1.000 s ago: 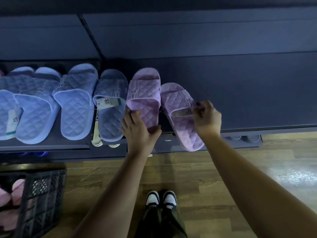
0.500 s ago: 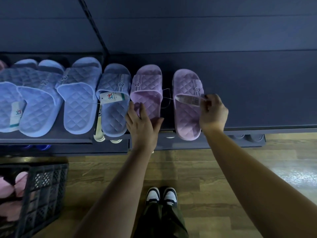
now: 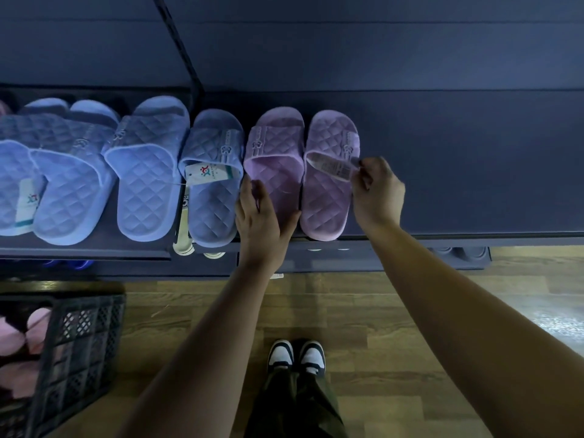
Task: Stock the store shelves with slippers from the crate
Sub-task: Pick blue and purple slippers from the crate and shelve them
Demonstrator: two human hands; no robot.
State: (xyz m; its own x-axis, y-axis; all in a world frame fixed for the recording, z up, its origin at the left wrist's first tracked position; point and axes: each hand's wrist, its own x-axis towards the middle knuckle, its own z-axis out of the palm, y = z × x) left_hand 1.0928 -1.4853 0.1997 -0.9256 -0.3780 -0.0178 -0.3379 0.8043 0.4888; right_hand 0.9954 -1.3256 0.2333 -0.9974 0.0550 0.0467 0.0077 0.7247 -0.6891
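Note:
Two purple quilted slippers lie side by side on the dark shelf (image 3: 474,184). My left hand (image 3: 260,221) rests with straight fingers on the heel of the left purple slipper (image 3: 278,159). At the strap of the right purple slipper (image 3: 328,197) my right hand (image 3: 377,192) pinches that slipper's paper tag (image 3: 331,167). Several blue quilted slippers (image 3: 148,172) fill the shelf to the left. The black plastic crate (image 3: 79,349) stands on the floor at the lower left with pink slippers (image 3: 22,343) inside.
To the right of the purple pair the shelf stretches on. A lower shelf edge (image 3: 347,257) juts out below. My shoes (image 3: 297,355) stand on the wooden floor (image 3: 395,327) in front of the shelving. An upright shelf post (image 3: 180,42) rises at the back.
The right purple slipper went from angled and overhanging to straight and close beside the left one. My right hand kept hold of the tag. My left hand stayed on the left slipper.

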